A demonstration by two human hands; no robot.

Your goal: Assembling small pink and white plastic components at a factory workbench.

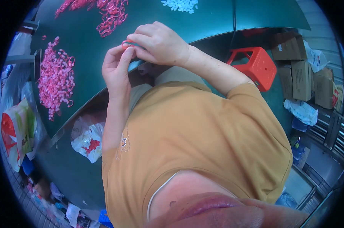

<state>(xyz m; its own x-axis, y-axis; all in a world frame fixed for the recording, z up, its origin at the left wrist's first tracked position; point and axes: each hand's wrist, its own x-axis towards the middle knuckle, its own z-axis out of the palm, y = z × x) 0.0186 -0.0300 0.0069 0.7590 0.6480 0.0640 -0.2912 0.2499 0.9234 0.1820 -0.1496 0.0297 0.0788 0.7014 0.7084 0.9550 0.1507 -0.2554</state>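
Observation:
My left hand (118,64) and my right hand (156,42) meet over the near edge of the green table. Between their fingertips is a small red plastic loop (126,41), pinched by both hands. Its exact shape is partly covered by the fingers. To the left lies a heap of small pink-and-white pieces (56,78), some with curved pink hooks. Farther back is a pile of red loops (113,15), and at the far side a pile of small pale blue pieces (180,5).
The green table (202,22) ends just in front of my body, with a dark cable (234,15) running across it. On the right stand a red plastic stool (255,68) and stacked cardboard boxes (301,78). Plastic bags (89,138) hang or lie below the table's left side.

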